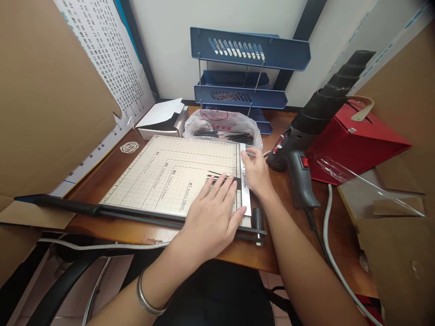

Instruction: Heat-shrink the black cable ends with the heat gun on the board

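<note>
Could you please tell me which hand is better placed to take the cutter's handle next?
Probably the left hand: it is nearer the black handle, while the right hand is farther off, at the white strip. The left would first have to leave the black strands.

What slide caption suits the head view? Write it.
Left hand over thin black strips on a cream gridded paper cutter; right hand at its edge.

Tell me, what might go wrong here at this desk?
The thin black strips under the flat left hand could slide out of line if pressure eases. That hand lies across the long black cutter arm, so moving the arm carelessly might nick skin. The right forearm could knock the black pistol-shaped heat gun nearby; whether it is hot cannot be seen.
</note>
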A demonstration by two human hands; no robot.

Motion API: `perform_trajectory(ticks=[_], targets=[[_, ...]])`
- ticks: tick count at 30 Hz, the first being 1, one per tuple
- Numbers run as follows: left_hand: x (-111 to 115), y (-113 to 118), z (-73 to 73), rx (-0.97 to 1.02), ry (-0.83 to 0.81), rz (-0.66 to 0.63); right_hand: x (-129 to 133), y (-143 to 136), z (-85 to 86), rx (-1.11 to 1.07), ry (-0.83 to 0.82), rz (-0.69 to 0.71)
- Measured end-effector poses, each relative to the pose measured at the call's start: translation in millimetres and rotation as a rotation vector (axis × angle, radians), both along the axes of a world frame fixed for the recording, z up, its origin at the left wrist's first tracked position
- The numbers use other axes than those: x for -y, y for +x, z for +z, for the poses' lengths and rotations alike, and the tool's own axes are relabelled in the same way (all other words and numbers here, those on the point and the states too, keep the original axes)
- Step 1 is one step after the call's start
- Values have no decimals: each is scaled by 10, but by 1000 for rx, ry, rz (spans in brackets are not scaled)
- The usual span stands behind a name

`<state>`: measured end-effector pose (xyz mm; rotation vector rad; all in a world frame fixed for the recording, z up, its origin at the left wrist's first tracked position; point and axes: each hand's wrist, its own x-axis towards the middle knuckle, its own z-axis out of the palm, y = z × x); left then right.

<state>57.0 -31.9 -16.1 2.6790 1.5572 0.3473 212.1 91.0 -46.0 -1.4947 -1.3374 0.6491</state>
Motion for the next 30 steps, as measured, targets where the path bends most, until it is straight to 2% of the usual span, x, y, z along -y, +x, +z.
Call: perform_trajectory(ticks=[8, 21, 30], targets=[[-32, 0, 6, -13, -33, -55, -2, -2, 7, -15, -7, 9], [-14, 3, 5, 27, -58, -56, 17, 2, 23, 4, -13, 14], [-227, 63, 86, -16, -63, -28, 21, 8, 19, 11, -8, 19]])
